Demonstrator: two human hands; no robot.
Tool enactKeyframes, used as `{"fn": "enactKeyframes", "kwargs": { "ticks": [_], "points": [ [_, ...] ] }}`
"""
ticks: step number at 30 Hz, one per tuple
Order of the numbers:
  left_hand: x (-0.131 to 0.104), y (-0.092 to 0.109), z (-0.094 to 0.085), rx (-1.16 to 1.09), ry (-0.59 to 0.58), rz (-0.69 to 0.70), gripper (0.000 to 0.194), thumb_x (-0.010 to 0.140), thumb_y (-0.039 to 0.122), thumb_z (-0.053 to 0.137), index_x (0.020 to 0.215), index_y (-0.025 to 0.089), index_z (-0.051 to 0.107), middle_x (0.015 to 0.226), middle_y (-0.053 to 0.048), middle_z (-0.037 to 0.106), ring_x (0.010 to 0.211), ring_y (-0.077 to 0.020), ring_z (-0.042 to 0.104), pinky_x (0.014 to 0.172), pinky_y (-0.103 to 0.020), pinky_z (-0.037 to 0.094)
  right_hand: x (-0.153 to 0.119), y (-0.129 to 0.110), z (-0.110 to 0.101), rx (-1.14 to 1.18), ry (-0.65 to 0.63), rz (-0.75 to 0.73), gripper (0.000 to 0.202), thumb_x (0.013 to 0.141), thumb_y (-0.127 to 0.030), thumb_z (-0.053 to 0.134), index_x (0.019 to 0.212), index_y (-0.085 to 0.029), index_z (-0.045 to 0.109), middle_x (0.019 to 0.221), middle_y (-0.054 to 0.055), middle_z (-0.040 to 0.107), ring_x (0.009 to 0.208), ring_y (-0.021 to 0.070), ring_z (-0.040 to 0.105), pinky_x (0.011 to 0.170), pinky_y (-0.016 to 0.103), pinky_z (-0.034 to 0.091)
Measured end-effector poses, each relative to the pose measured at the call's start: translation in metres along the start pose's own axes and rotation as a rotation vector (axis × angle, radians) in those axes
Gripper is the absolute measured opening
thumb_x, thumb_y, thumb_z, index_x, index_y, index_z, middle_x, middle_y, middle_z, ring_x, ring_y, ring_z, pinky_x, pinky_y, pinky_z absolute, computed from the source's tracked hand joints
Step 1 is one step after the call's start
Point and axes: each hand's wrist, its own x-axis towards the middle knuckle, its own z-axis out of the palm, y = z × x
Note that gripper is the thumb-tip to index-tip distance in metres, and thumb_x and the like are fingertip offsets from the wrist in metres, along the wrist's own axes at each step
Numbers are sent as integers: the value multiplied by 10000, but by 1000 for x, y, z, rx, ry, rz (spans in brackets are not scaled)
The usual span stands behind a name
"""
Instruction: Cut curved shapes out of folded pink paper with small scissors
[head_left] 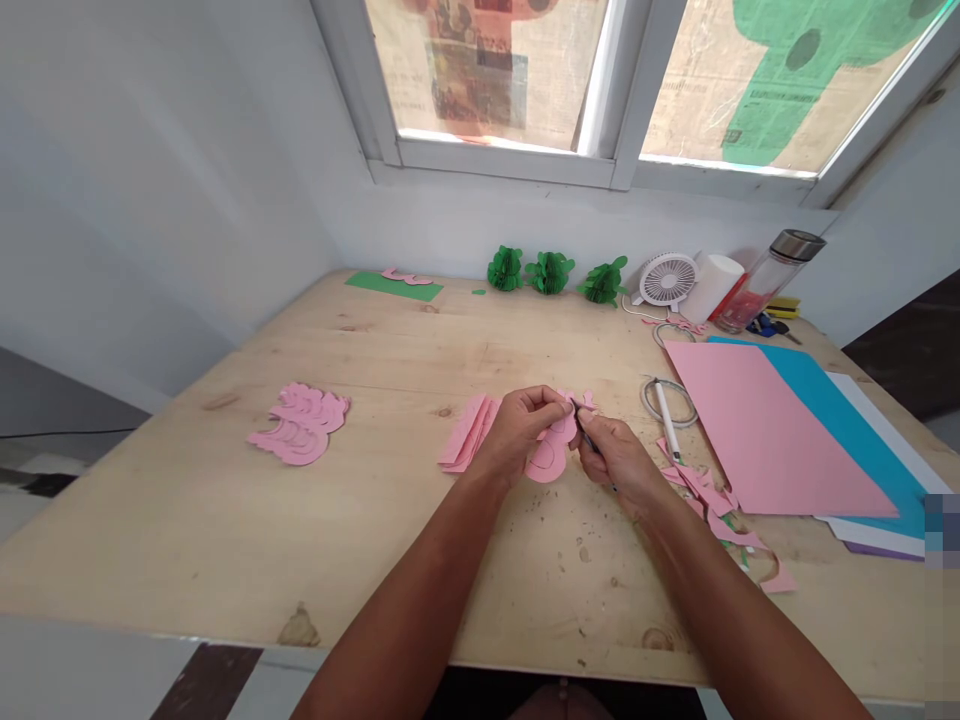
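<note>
Near the middle of the wooden table, my left hand (529,425) pinches a pink paper cutout (549,458) with rounded lobes and a drawn outline. My right hand (615,455) is closed around a dark, slim cutting tool (589,441), probably scissors, whose tip meets the upper edge of the cutout. Folded pink paper strips (466,435) lie just left of my left hand, partly behind it. Farther left rests a pile of pink cut shapes (301,422).
Pink scraps (712,497) and a white pen (667,420) lie right of my right hand, beside stacked coloured sheets (772,430). Along the back stand green paper figures (550,273), a small fan (667,279) and a bottle (769,280). A green strip (375,285) lies back left.
</note>
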Motion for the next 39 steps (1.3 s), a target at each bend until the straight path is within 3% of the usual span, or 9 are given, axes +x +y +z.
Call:
{"fn": "enactKeyframes", "kwargs": {
  "ticks": [5, 39],
  "points": [
    [2, -1, -4, 10, -49, 25, 182, 676, 256, 608, 573, 155, 498, 507, 13, 510, 483, -126, 529, 540, -275, 409, 1, 0, -1, -10, -26, 19, 387, 800, -498, 489, 629, -152, 518, 355, -102, 269, 328, 39, 136, 345, 194, 88],
    [3, -3, -4, 58, -21, 9, 161, 657, 228, 620, 556, 148, 523, 529, 11, 515, 512, -117, 520, 536, -253, 388, 1, 3, 1, -19, 12, -5, 395, 792, -507, 501, 614, -155, 512, 334, -107, 259, 304, 37, 151, 337, 198, 91]
  ]
}}
